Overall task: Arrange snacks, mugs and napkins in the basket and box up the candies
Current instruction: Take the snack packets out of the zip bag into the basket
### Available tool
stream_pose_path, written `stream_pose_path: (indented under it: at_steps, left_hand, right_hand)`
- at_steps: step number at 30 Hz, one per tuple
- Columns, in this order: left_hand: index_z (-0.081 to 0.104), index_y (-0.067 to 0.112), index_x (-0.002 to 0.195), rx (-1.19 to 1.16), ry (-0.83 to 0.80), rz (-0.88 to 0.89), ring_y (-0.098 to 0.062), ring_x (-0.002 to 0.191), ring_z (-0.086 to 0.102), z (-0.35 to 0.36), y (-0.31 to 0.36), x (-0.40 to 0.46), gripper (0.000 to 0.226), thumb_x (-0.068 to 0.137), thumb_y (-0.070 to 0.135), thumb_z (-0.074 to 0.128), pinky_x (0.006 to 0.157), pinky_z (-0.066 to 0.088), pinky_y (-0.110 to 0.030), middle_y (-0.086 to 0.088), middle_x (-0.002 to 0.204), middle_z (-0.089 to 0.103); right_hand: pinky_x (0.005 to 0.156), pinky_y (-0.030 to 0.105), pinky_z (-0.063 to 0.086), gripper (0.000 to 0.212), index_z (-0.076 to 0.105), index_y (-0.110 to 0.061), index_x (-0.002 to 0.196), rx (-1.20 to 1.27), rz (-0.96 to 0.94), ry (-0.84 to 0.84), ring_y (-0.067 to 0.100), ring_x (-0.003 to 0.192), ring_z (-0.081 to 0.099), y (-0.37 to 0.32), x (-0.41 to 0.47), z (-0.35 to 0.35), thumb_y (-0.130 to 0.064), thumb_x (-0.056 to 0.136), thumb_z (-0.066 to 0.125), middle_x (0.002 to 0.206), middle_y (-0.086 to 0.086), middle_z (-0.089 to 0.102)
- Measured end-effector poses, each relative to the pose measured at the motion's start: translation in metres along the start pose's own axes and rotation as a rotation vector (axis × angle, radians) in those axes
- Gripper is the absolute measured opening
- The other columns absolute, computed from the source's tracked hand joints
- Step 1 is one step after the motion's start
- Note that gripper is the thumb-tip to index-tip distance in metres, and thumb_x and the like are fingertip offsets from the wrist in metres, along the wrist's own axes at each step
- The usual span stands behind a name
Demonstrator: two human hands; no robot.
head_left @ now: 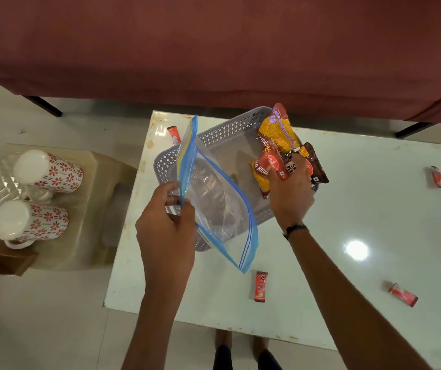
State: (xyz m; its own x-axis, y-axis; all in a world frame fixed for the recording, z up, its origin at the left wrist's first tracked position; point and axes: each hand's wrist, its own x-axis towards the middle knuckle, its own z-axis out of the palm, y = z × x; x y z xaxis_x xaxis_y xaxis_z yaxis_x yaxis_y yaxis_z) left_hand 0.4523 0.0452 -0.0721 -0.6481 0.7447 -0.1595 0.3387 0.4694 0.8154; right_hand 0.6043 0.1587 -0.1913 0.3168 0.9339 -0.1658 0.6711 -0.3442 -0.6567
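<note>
- While the right hand is gripping a bunch of crinkly foil snack packets, yellow, red and dark brown, it is holding them over the right rim of the grey perforated plastic basket; fingers are wrapped round the lower ends of the packets.
- Left hand is holding a clear zip-top plastic bag with a blue seal strip above the basket's near-left side; fingers are pinching the seal edge, bag mouth is gaping, looks empty.
- Basket is sitting on the glossy white desk, towards the far left; interior looks bare, though the bag is blocking part of the view.
- Judgement: snack step in hand, packets look about to go down into the basket; task looks early.
- Handling, packets: light, puffy, slippery foil, contents crushable. Gripping several at once is risking one sliding out; better holding by the crimped ends, not squeezing the middle.
- Handling, bag: limp, near weightless, film is collapsing; the stiff seal strip is the only sane hold.
- Small red-wrapped candies are lying scattered on the desk: near front edge, front right, far right, far left by the basket. Tiny, light; fingertip pinch each.
- Two white ceramic mugs with red flower print are lying on their sides on a beige plastic stool left of the desk, well apart from the basket. Heavier, breakable; taking by handle or body, one at a time.
- Napkins, candy box: cannot tell where.
</note>
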Motion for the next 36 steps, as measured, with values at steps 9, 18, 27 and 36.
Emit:
stream_pose_path:
  at_steps: [9, 18, 27, 36]
  left_hand:
    - [0.058, 0.020, 0.114, -0.017, -0.024, 0.003, -0.023, 0.075, 0.070, -0.008, 0.016, -0.005, 0.024, 0.090, 0.020, 0.058, 0.065, 0.055, -0.024, 0.016, 0.084, 0.060]
    - [0.057, 0.034, 0.107, -0.493, -0.312, -0.152, -0.008, 0.082, 0.072, -0.028, 0.023, -0.022, 0.019, 0.089, 0.032, 0.049, 0.068, 0.059, -0.018, 0.012, 0.094, 0.072]
    - [0.024, 0.040, 0.138, -0.212, -0.316, 0.204, -0.007, 0.137, 0.034, -0.058, 0.020, 0.010, 0.101, 0.057, 0.040, 0.085, 0.107, 0.039, -0.024, 0.010, 0.149, 0.029]
    - [0.069, 0.015, 0.078, -0.392, -0.647, 0.111, -0.007, 0.070, 0.068, -0.007, 0.041, -0.005, 0.013, 0.072, 0.005, 0.075, 0.067, 0.053, -0.015, 0.005, 0.074, 0.072]
  right_hand:
    - [0.090, 0.016, 0.047, 0.035, 0.056, -0.028, 0.121, 0.275, -0.394, -0.584, 0.000, 0.105, 0.058, -0.079, -0.094, -0.068, -0.044, 0.089, 0.057, 0.117, -0.013, 0.065]
    - [0.086, 0.004, 0.044, 0.042, 0.049, -0.028, 0.132, 0.312, -0.544, -0.666, 0.002, 0.102, 0.061, -0.083, -0.128, -0.101, -0.019, 0.092, 0.058, 0.115, -0.011, 0.066]
    - [0.074, -0.002, 0.039, 0.025, 0.070, -0.015, 0.109, 0.099, -0.738, -0.560, -0.007, 0.086, 0.057, -0.088, -0.078, -0.174, -0.012, 0.085, 0.066, 0.091, -0.014, 0.065]
    - [0.096, 0.007, 0.036, 0.041, 0.057, -0.022, 0.123, 0.106, -0.717, -0.148, -0.002, 0.107, 0.054, -0.047, -0.027, -0.230, -0.022, 0.084, 0.069, 0.120, -0.012, 0.060]
